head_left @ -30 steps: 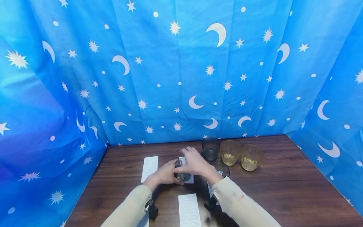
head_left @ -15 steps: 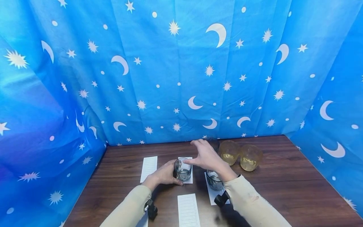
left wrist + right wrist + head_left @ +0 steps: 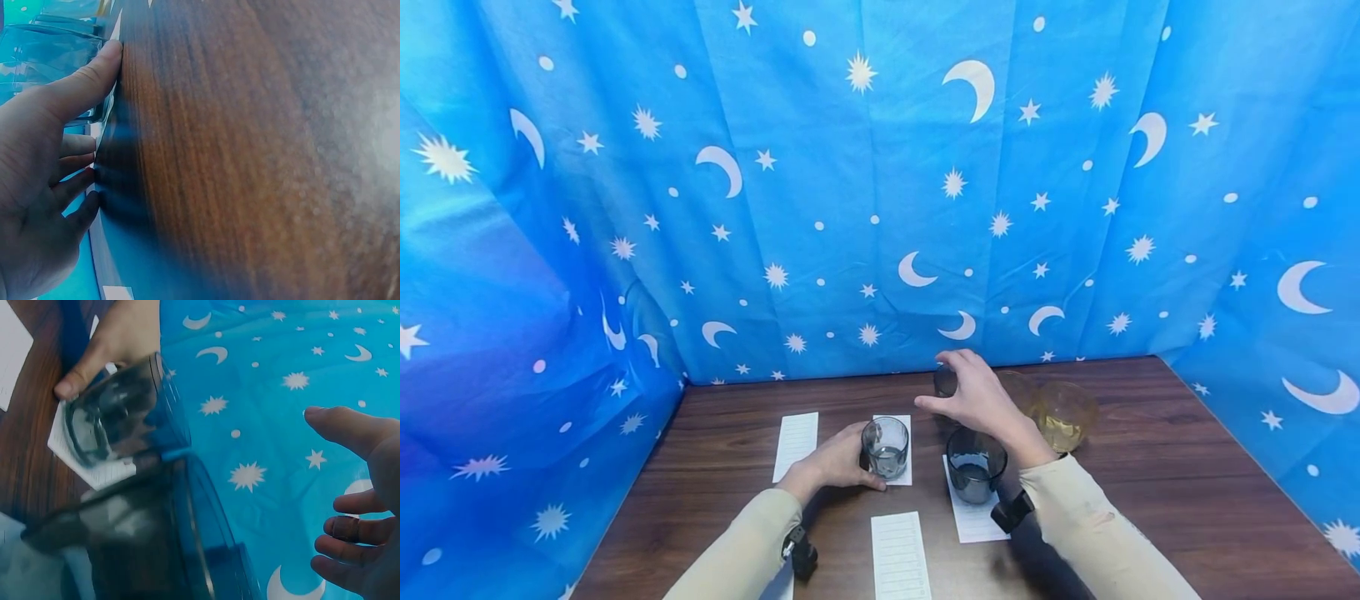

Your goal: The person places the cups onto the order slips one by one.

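A clear grey drinking glass (image 3: 886, 452) stands upright on a white paper strip in the middle of the table. My left hand (image 3: 833, 461) holds it low at its left side, thumb in front and fingers behind; in the left wrist view the thumb lies against the glass (image 3: 56, 69). A second grey glass (image 3: 976, 468) stands on another strip to the right. Above and behind that one hovers my right hand (image 3: 976, 398), thumb and fingers spread with nothing between them. It partly hides a dark glass (image 3: 945, 382) at the back. The right wrist view shows the same spread hand (image 3: 369, 487).
Two amber glasses, one (image 3: 1063, 417) plain to see and one (image 3: 1017, 386) mostly covered by my right hand, stand at the back right. Ruled paper strips lie at the back left (image 3: 795, 446) and front (image 3: 901, 554). A blue curtain (image 3: 820, 250) closes off the table's back and sides.
My right hand has let go of the middle glass and moved right and back toward the dark glass. The second grey glass has come fully into view. My left hand stays in place.
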Action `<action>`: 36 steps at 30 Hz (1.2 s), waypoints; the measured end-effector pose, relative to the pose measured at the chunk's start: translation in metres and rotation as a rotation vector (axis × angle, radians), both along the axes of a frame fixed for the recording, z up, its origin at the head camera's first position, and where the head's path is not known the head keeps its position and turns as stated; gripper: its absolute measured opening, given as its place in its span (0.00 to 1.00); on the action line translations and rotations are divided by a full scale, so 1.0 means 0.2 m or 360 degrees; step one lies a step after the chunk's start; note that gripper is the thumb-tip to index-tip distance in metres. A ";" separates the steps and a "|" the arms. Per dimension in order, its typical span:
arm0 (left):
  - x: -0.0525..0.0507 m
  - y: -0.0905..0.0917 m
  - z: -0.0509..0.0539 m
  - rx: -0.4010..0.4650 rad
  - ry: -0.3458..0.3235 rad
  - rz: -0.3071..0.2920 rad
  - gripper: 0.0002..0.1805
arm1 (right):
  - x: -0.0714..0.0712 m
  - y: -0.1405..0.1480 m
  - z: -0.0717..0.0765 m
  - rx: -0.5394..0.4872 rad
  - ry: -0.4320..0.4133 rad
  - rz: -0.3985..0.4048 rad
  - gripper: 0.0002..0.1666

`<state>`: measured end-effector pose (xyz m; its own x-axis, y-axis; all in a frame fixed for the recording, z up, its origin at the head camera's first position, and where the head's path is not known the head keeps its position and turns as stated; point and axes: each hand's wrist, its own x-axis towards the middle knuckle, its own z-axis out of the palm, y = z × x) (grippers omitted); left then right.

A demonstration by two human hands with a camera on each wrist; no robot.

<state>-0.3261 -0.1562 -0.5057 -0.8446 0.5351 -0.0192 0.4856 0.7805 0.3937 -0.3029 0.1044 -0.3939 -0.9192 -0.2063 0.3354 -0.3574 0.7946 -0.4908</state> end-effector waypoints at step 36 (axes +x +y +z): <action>0.02 -0.11 0.00 -0.0043 0.0057 -0.0037 0.53 | -0.14 0.21 -0.14 -0.0143 -0.0023 -0.0071 0.49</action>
<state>-0.3221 -0.1780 -0.5063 -0.8322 0.5544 -0.0041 0.5172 0.7790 0.3545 -0.3316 0.1457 -0.4219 -0.9316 -0.1347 0.3376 -0.3152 0.7620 -0.5657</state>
